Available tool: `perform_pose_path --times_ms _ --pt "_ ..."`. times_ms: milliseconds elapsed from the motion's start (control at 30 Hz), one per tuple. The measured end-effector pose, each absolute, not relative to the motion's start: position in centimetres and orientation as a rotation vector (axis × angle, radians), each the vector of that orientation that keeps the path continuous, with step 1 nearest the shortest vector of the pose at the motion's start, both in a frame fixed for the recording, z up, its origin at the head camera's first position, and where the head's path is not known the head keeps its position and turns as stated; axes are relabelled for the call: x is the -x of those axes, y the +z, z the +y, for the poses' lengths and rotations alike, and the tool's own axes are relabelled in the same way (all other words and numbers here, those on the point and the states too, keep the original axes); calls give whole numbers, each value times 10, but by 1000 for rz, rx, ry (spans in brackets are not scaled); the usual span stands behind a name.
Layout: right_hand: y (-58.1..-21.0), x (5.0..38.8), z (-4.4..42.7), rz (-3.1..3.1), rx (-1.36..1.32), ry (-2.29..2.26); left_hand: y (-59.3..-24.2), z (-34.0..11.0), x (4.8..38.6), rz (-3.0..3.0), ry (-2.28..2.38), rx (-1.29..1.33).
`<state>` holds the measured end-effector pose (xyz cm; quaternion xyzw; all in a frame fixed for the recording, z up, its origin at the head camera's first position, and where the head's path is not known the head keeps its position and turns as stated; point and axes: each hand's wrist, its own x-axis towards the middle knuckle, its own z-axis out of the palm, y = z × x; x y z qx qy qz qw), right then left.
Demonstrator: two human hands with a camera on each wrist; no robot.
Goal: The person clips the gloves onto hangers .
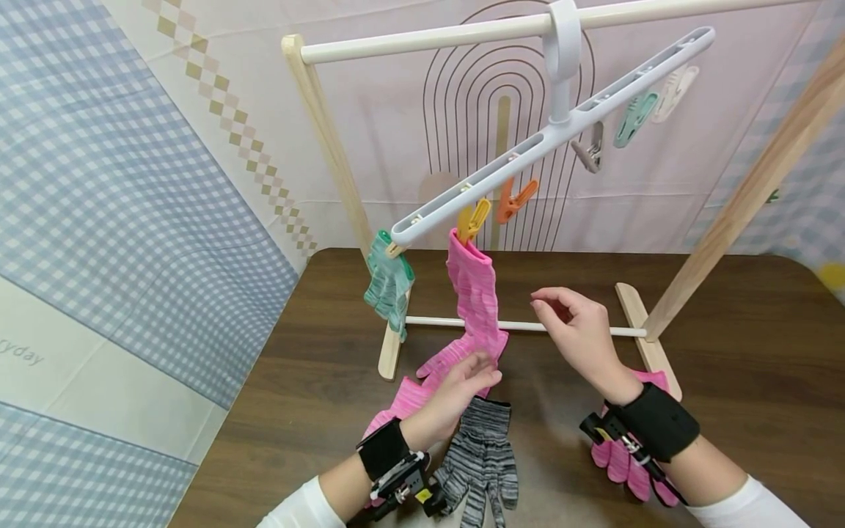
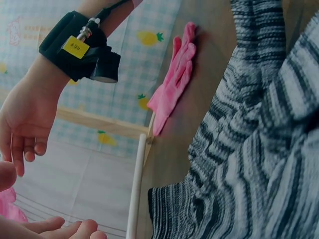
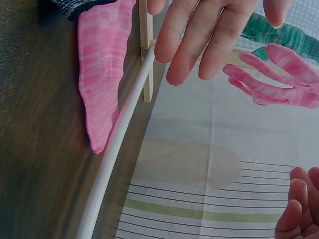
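Note:
A pink knit glove (image 1: 477,293) hangs fingers-down from a yellow clip (image 1: 474,220) on the white hanger (image 1: 554,136). My left hand (image 1: 465,385) is beside the glove's finger end, its fingers fairly straight; whether it touches the glove cannot be told. To the right of the glove, my right hand (image 1: 577,323) is raised, fingers loosely bent, with nothing in it. Below the left hand lies a grey-and-black striped glove (image 1: 485,455). Another pink knit piece (image 3: 102,74) lies on the table, partly hidden in the head view by the left arm.
A green glove (image 1: 389,282) hangs at the hanger's near left end. Orange (image 1: 516,200), grey (image 1: 590,149), green (image 1: 635,119) and white clips (image 1: 675,93) hang farther along. A pink glove (image 1: 617,462) lies under the right wrist. The wooden rack (image 1: 739,198) stands on the table.

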<state>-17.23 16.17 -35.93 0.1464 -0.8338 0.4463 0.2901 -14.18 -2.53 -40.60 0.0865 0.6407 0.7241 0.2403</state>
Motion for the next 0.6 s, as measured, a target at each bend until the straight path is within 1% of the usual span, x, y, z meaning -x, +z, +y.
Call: perform_pose_path --times_ms 333,600 --pt "-366 171 166 -2303 -365 1177 -410 -25 139 1738 1946 -317" --pt "-376 170 173 -2381 -353 1153 -406 -23 134 1732 1935 -359"
